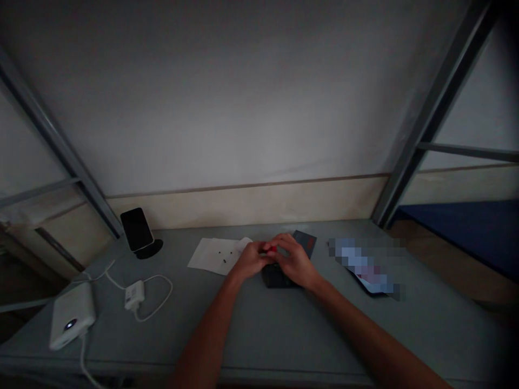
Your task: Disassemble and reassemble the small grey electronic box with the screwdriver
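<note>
Above the middle of the table, my left hand [252, 259] and my right hand [295, 262] meet with their fingers closed around a small red object [271, 250]. Its exact kind is hidden by the fingers. Beneath them lies a dark, boxy item [276, 278], partly covered by my right hand. Behind that hand, a dark grey card or flat box [307, 241] with a reddish mark sticks out. White paper [208, 258] lies to the left of my left hand, with several tiny black pieces on it, perhaps screws.
A phone-like device [137, 229] leans on a round black stand at the back left. Nearer stand a white power bank [73, 316] and a white adapter [134, 295] with looping cables. On the right lies a phone [365, 268] with a blurred screen. Metal posts [430, 119] flank the table.
</note>
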### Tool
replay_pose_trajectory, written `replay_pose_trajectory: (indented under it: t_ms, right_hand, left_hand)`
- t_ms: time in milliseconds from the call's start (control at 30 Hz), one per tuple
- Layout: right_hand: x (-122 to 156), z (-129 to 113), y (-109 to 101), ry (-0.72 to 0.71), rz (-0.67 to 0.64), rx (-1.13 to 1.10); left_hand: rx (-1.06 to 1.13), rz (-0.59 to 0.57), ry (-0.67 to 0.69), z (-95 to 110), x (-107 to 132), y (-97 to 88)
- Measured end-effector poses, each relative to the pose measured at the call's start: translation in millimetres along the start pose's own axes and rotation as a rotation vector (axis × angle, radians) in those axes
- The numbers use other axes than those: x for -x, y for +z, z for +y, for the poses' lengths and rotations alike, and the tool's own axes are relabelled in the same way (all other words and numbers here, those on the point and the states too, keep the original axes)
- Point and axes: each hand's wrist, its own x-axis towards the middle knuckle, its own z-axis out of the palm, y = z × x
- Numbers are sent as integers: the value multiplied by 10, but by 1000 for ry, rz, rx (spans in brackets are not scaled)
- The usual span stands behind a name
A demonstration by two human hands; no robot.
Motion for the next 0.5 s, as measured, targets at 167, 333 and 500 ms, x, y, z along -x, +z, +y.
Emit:
replay_pose_trajectory:
  t_ms: [167,333,500]
  right_hand:
    - [20,55,22,29,-21,-12]
    - [19,53,34,-39,0,24]
    - [23,42,6,-1,-47,38]
  left_hand:
    - [81,-63,-12,-11,-3,-20]
    - [64,-5,37,-8,-25,-19]
    - [82,-75,-5,49,-3,9]
